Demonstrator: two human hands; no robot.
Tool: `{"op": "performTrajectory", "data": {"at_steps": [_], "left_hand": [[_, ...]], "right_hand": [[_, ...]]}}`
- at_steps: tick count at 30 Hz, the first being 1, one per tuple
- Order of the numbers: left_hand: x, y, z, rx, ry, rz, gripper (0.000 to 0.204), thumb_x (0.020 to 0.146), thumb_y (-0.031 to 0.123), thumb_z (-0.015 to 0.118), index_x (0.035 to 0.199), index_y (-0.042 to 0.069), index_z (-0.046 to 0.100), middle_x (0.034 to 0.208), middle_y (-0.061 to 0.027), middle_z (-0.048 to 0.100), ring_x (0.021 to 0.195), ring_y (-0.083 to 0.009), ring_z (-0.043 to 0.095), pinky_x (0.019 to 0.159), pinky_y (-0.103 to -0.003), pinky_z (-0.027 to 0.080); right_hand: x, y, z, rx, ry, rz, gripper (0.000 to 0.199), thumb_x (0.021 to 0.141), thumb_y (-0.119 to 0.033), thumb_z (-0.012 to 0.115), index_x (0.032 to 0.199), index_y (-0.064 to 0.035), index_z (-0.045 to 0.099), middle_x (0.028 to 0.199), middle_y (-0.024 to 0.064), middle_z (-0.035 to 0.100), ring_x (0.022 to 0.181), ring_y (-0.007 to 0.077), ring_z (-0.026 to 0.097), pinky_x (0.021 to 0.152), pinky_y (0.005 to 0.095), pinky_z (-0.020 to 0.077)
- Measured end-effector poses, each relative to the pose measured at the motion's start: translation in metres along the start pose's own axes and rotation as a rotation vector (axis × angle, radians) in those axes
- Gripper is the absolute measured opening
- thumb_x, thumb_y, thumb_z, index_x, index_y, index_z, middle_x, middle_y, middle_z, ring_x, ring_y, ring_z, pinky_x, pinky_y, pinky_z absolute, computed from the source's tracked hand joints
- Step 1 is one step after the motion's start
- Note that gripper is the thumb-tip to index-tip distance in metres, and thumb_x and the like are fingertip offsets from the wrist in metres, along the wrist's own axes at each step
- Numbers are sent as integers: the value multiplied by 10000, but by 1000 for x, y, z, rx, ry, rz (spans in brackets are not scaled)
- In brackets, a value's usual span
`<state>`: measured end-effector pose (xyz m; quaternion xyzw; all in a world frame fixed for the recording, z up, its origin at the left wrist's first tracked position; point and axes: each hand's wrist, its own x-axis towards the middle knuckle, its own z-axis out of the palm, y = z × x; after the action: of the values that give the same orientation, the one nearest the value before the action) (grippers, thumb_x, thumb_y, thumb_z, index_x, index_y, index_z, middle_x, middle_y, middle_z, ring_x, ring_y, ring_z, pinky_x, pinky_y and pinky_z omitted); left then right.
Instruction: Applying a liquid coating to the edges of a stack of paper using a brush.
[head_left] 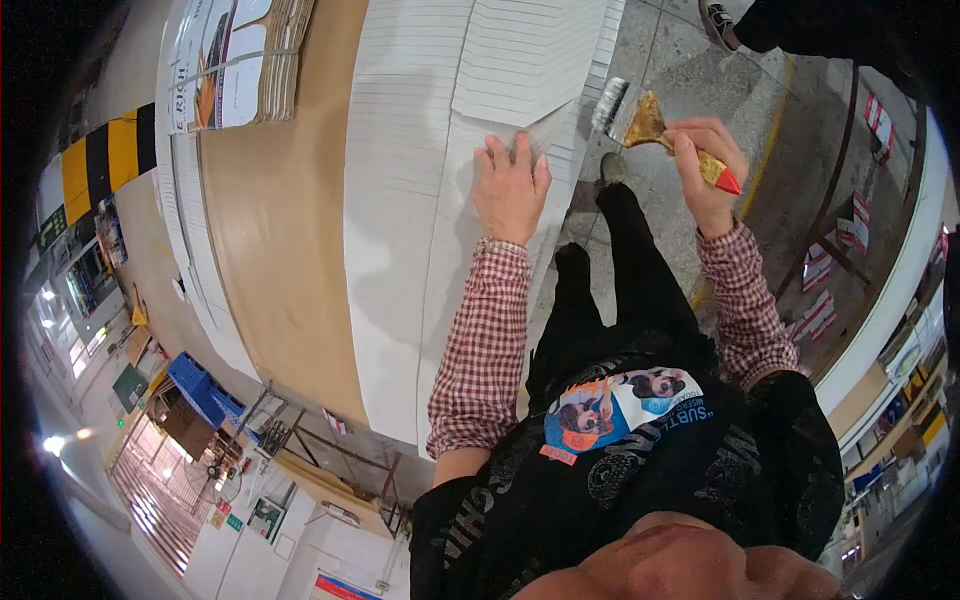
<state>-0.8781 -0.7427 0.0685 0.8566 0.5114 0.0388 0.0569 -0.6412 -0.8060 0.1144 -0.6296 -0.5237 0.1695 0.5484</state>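
My left hand lies with its fingers spread on white sheets that are fanned out in overlapping layers along the table. Just beyond its fingertips is the pointed edge of an upper stack of white sheets. My right hand is wrapped round the handle of a flat paintbrush. The handle is yellowish with a red end. White-coated bristles point left, held off the table's right edge above the floor and apart from the sheets.
A strapped bundle of printed cardboard sits on the brown tabletop at the far left. Another person's leg and shoe show at the top right. A metal frame with red-and-white pieces stands at the right.
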Motion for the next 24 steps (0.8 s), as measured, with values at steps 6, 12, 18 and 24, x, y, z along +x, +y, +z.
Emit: {"op": "performTrajectory", "data": {"at_steps": [6,12,18,24], "left_hand": [[4,4,-2,1,-23,2,402,914,337,470,1249,124,536,1175,-260,545,1032,-393,535,691,-440,524],[-1,1,-2,19,-8,-4,394,912,336,477,1238,123,540,1183,-259,545,1047,-397,534,686,-440,529],[-8,2,5,-38,-12,-66,513,877,407,535,1295,113,492,1284,-276,470,1155,-441,456,853,-465,471],[-45,-6,13,7,37,-139,679,843,459,576,1377,82,393,1426,-288,288,1275,-483,311,1032,-522,297]], "right_hand": [[-15,2,16,-68,-62,6,48,803,-25,631,783,13,653,825,92,647,710,153,613,627,261,474],[-28,-16,12,13,-25,62,39,798,-15,629,790,15,653,821,98,645,714,173,614,632,277,475],[-37,-10,27,-9,-65,73,50,805,-16,622,784,17,653,825,110,647,716,173,615,630,272,475],[-40,-22,22,-8,-16,84,49,802,-16,621,784,12,657,830,110,649,731,173,618,647,271,476]]}}
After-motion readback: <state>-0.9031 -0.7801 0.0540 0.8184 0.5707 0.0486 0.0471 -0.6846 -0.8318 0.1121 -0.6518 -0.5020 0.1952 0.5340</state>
